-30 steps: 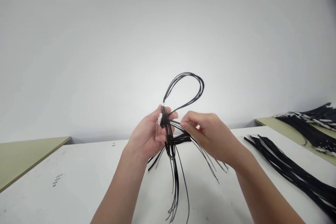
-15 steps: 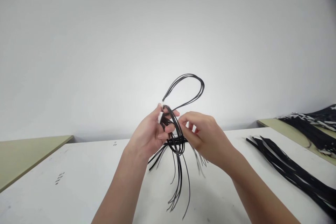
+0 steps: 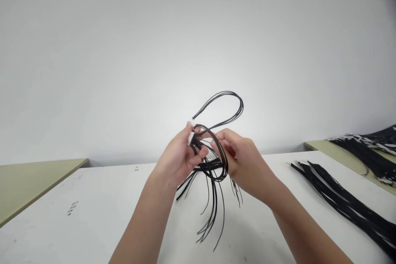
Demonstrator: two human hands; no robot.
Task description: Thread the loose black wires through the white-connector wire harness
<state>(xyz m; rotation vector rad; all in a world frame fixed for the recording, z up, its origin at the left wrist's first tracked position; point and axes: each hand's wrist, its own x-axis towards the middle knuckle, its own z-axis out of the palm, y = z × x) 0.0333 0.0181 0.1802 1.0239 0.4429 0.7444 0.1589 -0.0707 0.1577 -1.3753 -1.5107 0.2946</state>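
Note:
I hold a bundle of thin black wires up in front of me, above a white table. My left hand is closed on the bundle just below its small white connectors. One loop of the wires arches up and to the right. My right hand is closed on a strand that curls in a second loop around its fingers. The loose wire ends hang down toward the table.
A long row of black wire bundles lies on the white table at the right. More bundles with white ends are piled on a green-topped table at far right. Another green table stands at the left. A plain white wall lies behind.
My right hand has moved in toward the left hand and wound a strand into a loop around the bundle. The hanging ends have swung up and shortened.

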